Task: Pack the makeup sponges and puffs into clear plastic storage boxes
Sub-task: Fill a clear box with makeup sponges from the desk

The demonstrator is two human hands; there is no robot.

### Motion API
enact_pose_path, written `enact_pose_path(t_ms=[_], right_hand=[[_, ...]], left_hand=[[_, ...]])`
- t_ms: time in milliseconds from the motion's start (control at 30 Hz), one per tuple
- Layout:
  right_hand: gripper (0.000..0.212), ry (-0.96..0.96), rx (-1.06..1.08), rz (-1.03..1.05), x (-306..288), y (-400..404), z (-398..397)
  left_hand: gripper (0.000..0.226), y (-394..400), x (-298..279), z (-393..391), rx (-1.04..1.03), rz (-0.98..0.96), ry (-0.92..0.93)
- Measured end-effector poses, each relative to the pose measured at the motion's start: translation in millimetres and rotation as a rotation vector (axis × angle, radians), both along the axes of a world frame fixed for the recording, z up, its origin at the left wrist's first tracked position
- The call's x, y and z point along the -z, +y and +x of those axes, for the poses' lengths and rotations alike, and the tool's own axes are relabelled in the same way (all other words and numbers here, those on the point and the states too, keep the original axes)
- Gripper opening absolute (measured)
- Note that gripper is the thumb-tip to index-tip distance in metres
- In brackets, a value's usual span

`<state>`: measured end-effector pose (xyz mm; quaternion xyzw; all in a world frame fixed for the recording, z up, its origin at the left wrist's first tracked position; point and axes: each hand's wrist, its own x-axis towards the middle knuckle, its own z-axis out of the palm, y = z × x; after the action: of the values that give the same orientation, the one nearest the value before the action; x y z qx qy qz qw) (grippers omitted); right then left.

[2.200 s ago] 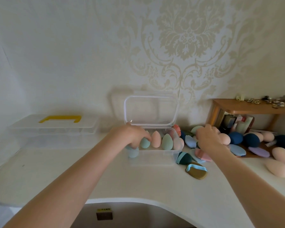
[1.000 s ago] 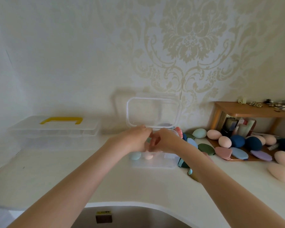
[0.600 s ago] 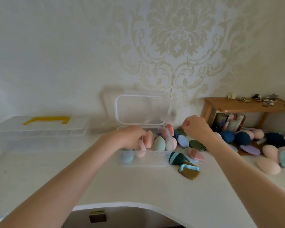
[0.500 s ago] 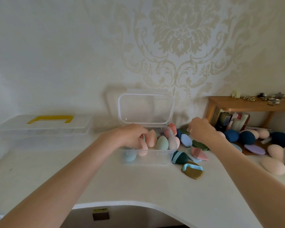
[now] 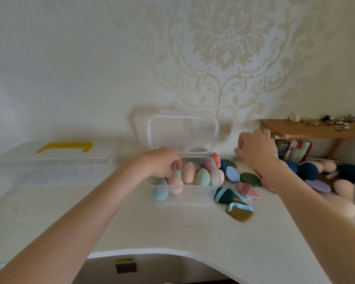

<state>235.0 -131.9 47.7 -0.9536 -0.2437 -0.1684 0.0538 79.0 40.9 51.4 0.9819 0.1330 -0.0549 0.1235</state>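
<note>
Clear plastic box (image 5: 182, 193) mid-frame: our left hand (image 5: 160, 162) pinches a mint sponge (image 5: 177, 172); right hand (image 5: 254, 149) loosely curled, empty — crowding could topple neighbours.

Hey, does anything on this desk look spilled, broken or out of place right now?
Nothing looks damaged. The sponges and puffs lie in a loose heap right of the open clear box, simply unpacked.

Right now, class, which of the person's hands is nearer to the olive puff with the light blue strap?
Right. The right hand hangs behind the olive puff; the left hand is farther left, inside the clear box.
</note>
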Motion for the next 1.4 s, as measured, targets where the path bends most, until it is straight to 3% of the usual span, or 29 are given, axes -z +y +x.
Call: enact_pose_path(t_ms=[100, 233, 300, 367, 467, 633, 800, 1067, 1233, 1400], right_hand=[[0.024, 0.316, -0.176, 0.287, -24, 3, -22], [0.033, 0.897, -0.43, 0.377, -33, 13, -60], [0.032, 0.99, -0.496, 0.308, -24, 23, -69], [0.027, 0.91, -0.533, 0.15, -14, 34, -72], [0.033, 0.643, -0.528, -0.139, 1, 46, -72], [0.026, 0.435, -0.587, -0.22, 7, 51, -84], [0.035, 0.454, -0.607, -0.332, -3, 51, -90], [0.014, 0.488, -0.609, -0.255, 8, 68, -85], [0.021, 0.638, -0.524, -0.182, 4, 60, -77], [0.02, 0.619, -0.558, -0.13, 8, 62, -80]], left_hand=[[0.026, 1, -3, -2, -0.011, 0.02, 0.006], [0.033, 6, -5, -9, -0.003, 0.032, 0.04], [0.035, 5, -8, -13, 0.004, 0.057, 0.05], [0.033, 5, -9, -16, 0.006, 0.063, 0.05], [0.033, 5, -5, -17, 0.015, 0.075, 0.065], [0.033, 7, 2, -13, 0.014, 0.128, 0.072], [0.027, 11, 9, -11, 0.023, 0.16, 0.078], [0.013, 8, 9, -14, 0.043, 0.146, 0.01], [0.035, 12, 8, -18, -0.008, 0.089, -0.078], [0.03, 14, 14, -13, -0.005, 0.122, -0.099]])
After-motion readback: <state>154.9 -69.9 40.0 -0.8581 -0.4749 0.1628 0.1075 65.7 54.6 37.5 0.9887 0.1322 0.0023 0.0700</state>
